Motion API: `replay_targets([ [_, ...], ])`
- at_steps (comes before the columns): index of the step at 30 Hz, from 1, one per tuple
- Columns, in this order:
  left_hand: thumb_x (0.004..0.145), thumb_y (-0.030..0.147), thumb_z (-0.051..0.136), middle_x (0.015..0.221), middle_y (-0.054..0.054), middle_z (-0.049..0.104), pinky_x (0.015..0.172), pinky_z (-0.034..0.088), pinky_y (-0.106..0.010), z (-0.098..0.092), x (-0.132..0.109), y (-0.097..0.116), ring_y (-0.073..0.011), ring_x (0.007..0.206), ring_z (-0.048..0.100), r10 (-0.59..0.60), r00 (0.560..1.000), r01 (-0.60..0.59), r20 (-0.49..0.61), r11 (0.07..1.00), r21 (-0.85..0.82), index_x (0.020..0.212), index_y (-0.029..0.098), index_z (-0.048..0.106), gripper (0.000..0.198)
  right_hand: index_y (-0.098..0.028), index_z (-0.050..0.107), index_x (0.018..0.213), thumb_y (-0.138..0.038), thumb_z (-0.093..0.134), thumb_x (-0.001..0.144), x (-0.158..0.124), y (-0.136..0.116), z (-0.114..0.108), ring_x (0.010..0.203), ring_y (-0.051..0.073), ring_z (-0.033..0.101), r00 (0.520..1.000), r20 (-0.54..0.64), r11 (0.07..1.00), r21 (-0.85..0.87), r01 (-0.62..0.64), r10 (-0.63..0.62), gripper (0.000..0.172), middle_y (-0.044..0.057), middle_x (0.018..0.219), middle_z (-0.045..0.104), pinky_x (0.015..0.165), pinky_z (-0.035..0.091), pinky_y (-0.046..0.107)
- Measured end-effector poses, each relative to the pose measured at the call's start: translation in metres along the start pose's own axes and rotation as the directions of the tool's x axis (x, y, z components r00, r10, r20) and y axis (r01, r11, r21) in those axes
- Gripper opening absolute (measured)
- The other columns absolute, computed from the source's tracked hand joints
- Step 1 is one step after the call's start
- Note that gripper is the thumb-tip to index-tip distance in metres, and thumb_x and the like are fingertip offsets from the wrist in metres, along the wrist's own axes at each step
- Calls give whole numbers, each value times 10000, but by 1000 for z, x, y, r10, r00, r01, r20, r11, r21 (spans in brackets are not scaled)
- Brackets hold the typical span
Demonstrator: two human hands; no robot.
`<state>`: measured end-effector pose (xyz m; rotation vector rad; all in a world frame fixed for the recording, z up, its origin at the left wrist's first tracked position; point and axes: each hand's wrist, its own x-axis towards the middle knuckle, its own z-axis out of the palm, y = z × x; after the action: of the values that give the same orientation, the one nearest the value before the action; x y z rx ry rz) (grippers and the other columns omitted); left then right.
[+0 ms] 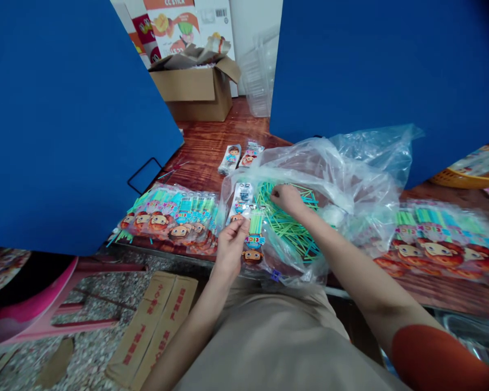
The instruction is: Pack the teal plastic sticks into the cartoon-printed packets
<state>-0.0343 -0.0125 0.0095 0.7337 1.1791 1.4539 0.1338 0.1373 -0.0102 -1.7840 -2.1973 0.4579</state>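
Between its thumb and fingers, my left hand (231, 239) pinches the edge of a small printed packet (254, 239) with green sticks inside and a cartoon face. My right hand (287, 198) is over a heap of thin green and blue sticks (293, 233) in a large clear plastic bag (326, 163). Its fingers are curled down at the sticks, and what they hold is too small to tell. Another printed packet (240, 201) lies just behind my left hand. Two small stacks of cartoon cards (230, 158) stand farther back on the wooden table (199, 144).
Rows of filled packets lie left (179, 217) and right (440, 239). Blue panels (65, 119) rise on both sides. An open cardboard box (191, 89) and clear plastic containers (261, 76) stand behind. A yellow basket (472, 176) is at right, a pink stool (61, 304) at left.
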Motion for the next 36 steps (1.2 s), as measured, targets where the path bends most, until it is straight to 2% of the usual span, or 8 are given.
replay_targets([
  [6,629,464,861,668,23,598,635,413,-220,7,0,1,-93,650,498,24,1000,-24,-16,1000,14,739,154,761,344,-149,679,968,-337,578,866,-21,-1,-23,690,183,689,992,-129,938,340,62,-19,236,57,780,746,657,527,281],
  [7,626,465,862,668,24,597,626,411,-217,8,-1,2,-93,648,497,20,1000,-19,-15,1000,17,738,155,762,345,-165,638,1023,-374,577,876,-28,-3,-29,658,164,680,986,-165,878,468,95,-18,263,39,773,737,636,537,274],
  [9,629,466,859,665,25,596,613,411,-210,10,-2,2,-90,642,496,6,1000,-6,-7,1000,24,742,156,765,343,-213,555,1098,-420,639,848,-43,-10,-42,634,148,668,963,-269,590,781,206,20,335,3,767,720,629,561,283],
  [10,632,464,857,656,28,592,607,410,-206,11,-3,2,-87,632,493,-1,1000,1,1,1000,30,743,158,765,339,-243,524,1119,-435,682,823,-51,-15,-48,634,145,665,949,-310,454,855,253,54,386,-16,760,709,631,569,288],
  [12,645,461,850,633,35,580,595,405,-202,12,-5,2,-81,607,480,-9,1000,8,17,999,46,747,160,766,329,-277,496,1114,-452,736,789,-66,-25,-59,637,144,660,934,-342,343,893,291,99,441,-32,747,686,631,574,290],
  [27,650,493,838,592,31,565,572,370,-215,22,-25,2,-86,581,441,-38,994,29,99,996,90,717,146,738,367,-267,535,989,-408,797,768,-117,-49,-53,645,140,648,918,-385,312,887,339,97,372,-53,698,637,647,541,288],
  [33,626,496,849,603,18,594,584,385,-222,26,-33,-1,-96,591,458,-59,993,50,104,995,90,707,148,747,371,-252,583,939,-429,785,777,-128,-40,-40,670,154,643,924,-367,385,872,302,107,313,-29,713,648,657,528,299],
  [36,633,493,848,620,15,606,596,391,-223,25,-37,-2,-94,594,462,-69,990,62,126,997,54,704,147,745,367,-239,647,842,-407,724,846,-135,-35,-37,821,176,664,920,-391,459,818,346,3,185,24,853,699,744,535,318],
])
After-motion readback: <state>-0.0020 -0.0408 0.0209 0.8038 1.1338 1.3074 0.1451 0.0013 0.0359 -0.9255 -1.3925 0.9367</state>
